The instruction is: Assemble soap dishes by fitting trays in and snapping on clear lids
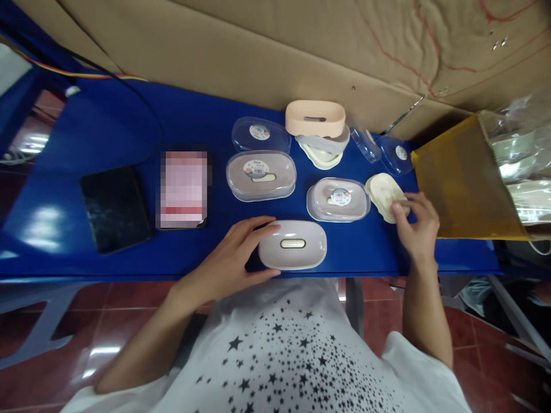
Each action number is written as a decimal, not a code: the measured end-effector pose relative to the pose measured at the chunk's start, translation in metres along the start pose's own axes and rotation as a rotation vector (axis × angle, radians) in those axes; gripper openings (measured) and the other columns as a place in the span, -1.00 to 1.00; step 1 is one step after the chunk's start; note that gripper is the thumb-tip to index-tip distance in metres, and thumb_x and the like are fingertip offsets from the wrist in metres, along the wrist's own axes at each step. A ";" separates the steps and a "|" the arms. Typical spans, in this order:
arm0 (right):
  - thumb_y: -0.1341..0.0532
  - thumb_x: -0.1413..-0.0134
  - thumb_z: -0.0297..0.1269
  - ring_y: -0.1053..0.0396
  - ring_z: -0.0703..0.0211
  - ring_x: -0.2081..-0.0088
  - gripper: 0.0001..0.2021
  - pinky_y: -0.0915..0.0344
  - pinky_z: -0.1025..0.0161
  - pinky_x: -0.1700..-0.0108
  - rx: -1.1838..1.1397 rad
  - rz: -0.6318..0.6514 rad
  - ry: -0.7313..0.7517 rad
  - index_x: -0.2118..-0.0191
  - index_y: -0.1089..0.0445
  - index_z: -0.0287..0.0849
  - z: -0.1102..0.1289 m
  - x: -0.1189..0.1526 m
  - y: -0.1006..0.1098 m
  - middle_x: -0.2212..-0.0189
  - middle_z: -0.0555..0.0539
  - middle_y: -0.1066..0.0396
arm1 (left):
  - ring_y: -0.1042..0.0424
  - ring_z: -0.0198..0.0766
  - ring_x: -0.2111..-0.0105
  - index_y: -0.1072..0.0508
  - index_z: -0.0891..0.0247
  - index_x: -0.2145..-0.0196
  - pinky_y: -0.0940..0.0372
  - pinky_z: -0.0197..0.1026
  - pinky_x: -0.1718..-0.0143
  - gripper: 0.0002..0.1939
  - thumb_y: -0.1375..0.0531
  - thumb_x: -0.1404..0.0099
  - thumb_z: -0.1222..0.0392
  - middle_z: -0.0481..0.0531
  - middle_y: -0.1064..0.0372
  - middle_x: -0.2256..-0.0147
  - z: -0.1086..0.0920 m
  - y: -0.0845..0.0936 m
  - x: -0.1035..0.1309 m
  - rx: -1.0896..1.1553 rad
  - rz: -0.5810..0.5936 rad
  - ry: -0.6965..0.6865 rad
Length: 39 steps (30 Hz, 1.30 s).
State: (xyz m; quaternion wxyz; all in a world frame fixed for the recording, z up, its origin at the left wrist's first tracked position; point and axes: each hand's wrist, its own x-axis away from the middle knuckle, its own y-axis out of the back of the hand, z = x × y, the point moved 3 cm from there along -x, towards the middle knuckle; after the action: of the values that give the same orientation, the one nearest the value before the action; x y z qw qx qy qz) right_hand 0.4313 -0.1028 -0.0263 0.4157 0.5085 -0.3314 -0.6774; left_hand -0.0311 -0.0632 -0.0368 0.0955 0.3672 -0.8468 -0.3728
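Observation:
My left hand (pixel 235 249) grips the left end of a grey oval soap-box base (pixel 293 245) that lies upside down near the table's front edge. My right hand (pixel 415 221) pinches a cream oval insert tray (pixel 383 194) lying flat to the right. Between them sits a closed soap box with a clear lid and a label (pixel 338 199). Another closed box (pixel 261 174) lies further left, and a loose clear lid (pixel 260 134) behind it.
A pink base (pixel 315 117) is stacked on other parts at the back. Clear lids (pixel 398 154) lie at the right. A yellow cardboard box (pixel 465 178) holds bagged items. A black phone (pixel 115 207) and a blurred card (pixel 183 188) lie on the blue table (pixel 107 126).

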 end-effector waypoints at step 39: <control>-0.33 -0.44 0.09 -0.19 -0.34 -0.52 -0.14 -0.31 -0.31 -0.46 -0.253 0.491 0.651 -0.65 0.05 0.13 0.192 0.038 -0.030 -0.58 -0.26 -0.11 | -0.27 0.20 -0.44 0.01 -0.14 -0.59 -0.30 0.36 -0.44 -0.02 -0.38 -0.42 -0.27 0.24 -0.19 -0.48 -0.001 -0.001 0.003 -0.056 -0.020 -0.075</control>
State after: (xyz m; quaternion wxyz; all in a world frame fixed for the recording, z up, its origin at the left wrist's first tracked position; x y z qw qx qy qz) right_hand 0.2340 -0.1189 -0.0170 0.7065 0.5471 -0.2083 -0.3977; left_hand -0.0320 -0.0665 -0.0369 0.0702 0.3584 -0.8355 -0.4106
